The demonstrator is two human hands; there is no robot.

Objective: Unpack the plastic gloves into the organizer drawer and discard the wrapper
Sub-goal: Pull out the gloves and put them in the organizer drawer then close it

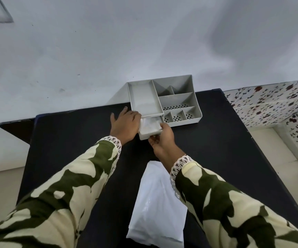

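Note:
A grey plastic organizer (pixel 176 97) stands at the far edge of the black table, against the wall. Its small drawer (pixel 147 136) is pulled out toward me at the lower left, and clear plastic gloves (pixel 150 125) lie folded inside it. My right hand (pixel 162 140) grips the drawer's front right corner, thumb on top and fingers under the front. My left hand (pixel 125 125) rests flat against the organizer's left side next to the drawer, fingers spread. A white plastic wrapper (pixel 158 203) lies flat on the table near me, partly under my right sleeve.
The black table (pixel 225 149) runs to a raised edge at the right, with a floral-patterned surface (pixel 273 104) beyond it. A grey wall (pixel 144 42) rises right behind the organizer. The organizer's other compartments hold nothing visible.

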